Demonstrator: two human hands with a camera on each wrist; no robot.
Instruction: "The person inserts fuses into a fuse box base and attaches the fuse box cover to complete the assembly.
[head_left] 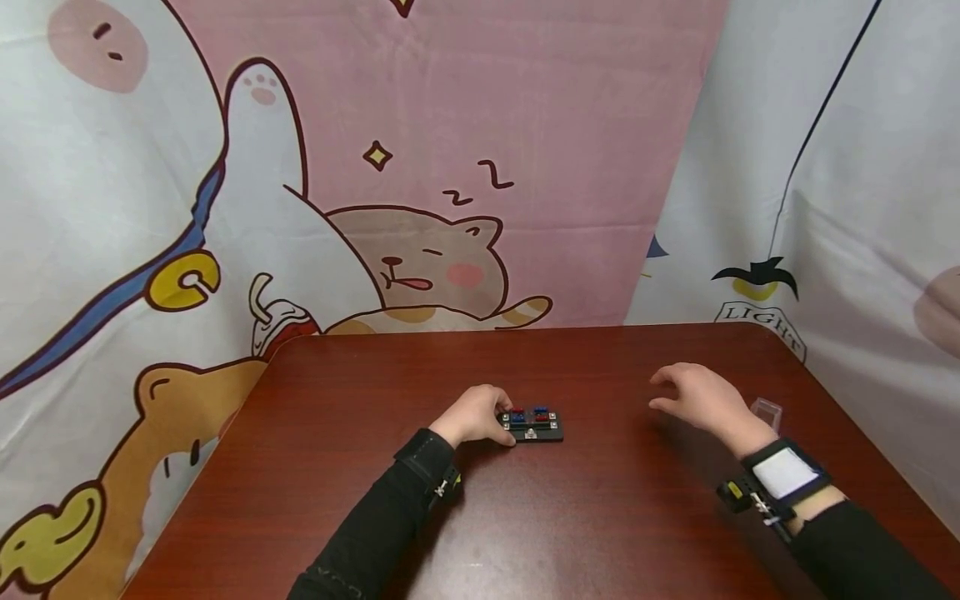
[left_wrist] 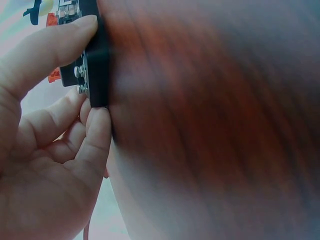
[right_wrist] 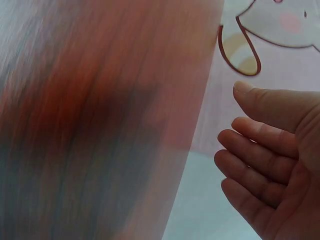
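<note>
A small black terminal board (head_left: 551,425) with red and blue parts and metal screws lies on the table, right of the middle. My left hand (head_left: 471,415) grips its left end. In the left wrist view, the thumb rests across one side of the black base (left_wrist: 100,65) and fingertips touch its end; part of the board is cut off by the frame's top edge. Over the right side of the table, my right hand (head_left: 701,400) hovers with nothing in it. Its fingers (right_wrist: 255,155) are loosely bent and apart from the thumb in the right wrist view.
A small clear plastic box (head_left: 767,411) stands on the table just beyond my right wrist, partly hidden by it. The brown wooden table (head_left: 570,517) ends at a printed cloth (head_left: 585,167) hanging behind and at the sides.
</note>
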